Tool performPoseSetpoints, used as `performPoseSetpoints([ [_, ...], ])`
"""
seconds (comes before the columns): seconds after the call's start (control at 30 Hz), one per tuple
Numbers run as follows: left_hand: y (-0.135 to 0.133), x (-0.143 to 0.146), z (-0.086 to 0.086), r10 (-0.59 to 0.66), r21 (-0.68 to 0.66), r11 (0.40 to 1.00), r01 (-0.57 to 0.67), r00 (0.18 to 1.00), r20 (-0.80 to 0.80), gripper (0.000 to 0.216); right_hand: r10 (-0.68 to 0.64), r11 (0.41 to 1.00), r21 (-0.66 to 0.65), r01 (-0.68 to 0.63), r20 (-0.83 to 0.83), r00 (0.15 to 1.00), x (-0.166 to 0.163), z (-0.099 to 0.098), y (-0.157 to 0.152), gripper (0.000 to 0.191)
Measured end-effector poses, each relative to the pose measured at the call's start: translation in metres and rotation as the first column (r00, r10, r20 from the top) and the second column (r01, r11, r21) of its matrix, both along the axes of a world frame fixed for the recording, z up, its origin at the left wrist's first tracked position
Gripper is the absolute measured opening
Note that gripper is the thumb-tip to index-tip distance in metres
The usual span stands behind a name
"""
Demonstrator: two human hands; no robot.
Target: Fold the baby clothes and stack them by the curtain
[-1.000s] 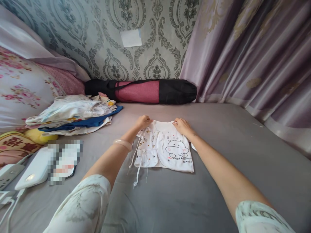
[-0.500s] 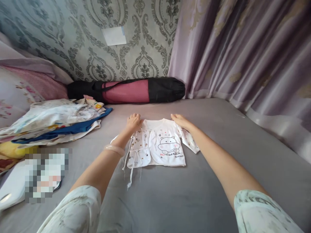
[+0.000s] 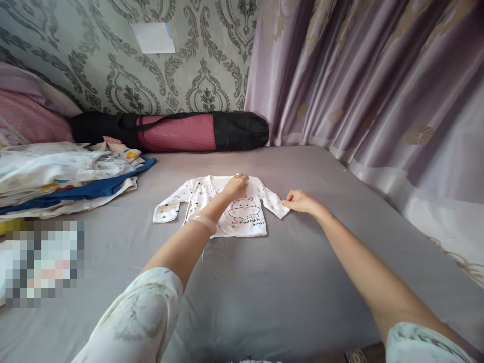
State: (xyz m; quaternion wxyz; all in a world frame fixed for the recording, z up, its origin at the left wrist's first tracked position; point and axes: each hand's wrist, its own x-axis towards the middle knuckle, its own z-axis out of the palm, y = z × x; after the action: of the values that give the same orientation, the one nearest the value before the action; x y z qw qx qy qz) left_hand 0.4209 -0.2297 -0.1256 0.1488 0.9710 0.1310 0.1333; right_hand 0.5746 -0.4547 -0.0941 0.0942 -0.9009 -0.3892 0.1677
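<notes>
A small white baby shirt (image 3: pixel 212 204) with a cartoon hippo print lies spread on the grey bed sheet (image 3: pixel 287 282), both sleeves out to the sides. My left hand (image 3: pixel 235 186) rests on the shirt's chest near the collar, fingers curled down onto the cloth. My right hand (image 3: pixel 298 201) pinches the cuff of the shirt's right sleeve. A pale bangle sits on my left wrist.
A pile of folded clothes (image 3: pixel 60 176) lies at the left. A rolled pink mat in a black bag (image 3: pixel 170 132) lies along the patterned wall. Purple curtains (image 3: pixel 370 91) hang along the right side of the bed. A blurred patch (image 3: pixel 41 262) sits at the lower left.
Both sleeves are now stretched out to the sides. My left hand moved from the shirt's left shoulder to its chest, and my right hand went from the collar out to the right cuff. The view swung right.
</notes>
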Motion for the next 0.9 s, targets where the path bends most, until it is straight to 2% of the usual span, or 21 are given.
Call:
performPoseSetpoints([
  [0.13,-0.013,0.008,-0.015,-0.022,-0.010,1.000,0.023,0.998,0.064,0.029,0.003,0.999,-0.050,-0.004,-0.013,1.000,-0.004,0.003,-0.002,0.022],
  [0.23,-0.017,0.007,-0.023,0.002,0.003,1.000,-0.002,0.997,0.083,0.033,0.005,0.999,-0.038,-0.009,-0.087,0.996,-0.004,0.003,0.000,0.021],
  [0.4,-0.019,0.005,-0.030,0.011,0.029,0.999,-0.014,0.995,0.101,0.036,-0.007,0.997,0.076,0.025,-0.222,0.975,0.005,0.003,-0.001,0.013],
  [0.53,-0.020,0.006,-0.031,0.030,0.028,0.999,-0.033,0.995,0.097,0.038,-0.140,0.952,0.231,0.203,-0.260,0.955,0.015,0.006,0.000,0.009],
  [0.63,-0.020,0.007,-0.033,0.039,0.028,0.999,-0.042,0.995,0.097,0.039,-0.255,0.875,0.362,0.321,-0.219,0.942,0.022,0.001,0.005,0.007],
  [0.73,-0.019,0.007,-0.034,0.040,0.027,0.999,-0.043,0.994,0.102,0.039,-0.349,0.811,0.448,0.375,-0.143,0.926,0.027,-0.011,0.012,0.010],
  [0.8,-0.020,0.007,-0.033,0.045,0.027,0.998,-0.048,0.994,0.099,0.038,-0.375,0.798,0.475,0.370,-0.089,0.923,0.027,-0.017,0.016,0.014],
  [0.9,-0.024,0.005,-0.026,0.063,0.031,0.997,-0.065,0.996,0.067,0.041,-0.352,0.826,0.476,0.304,0.015,0.936,0.024,-0.020,0.020,0.021],
])
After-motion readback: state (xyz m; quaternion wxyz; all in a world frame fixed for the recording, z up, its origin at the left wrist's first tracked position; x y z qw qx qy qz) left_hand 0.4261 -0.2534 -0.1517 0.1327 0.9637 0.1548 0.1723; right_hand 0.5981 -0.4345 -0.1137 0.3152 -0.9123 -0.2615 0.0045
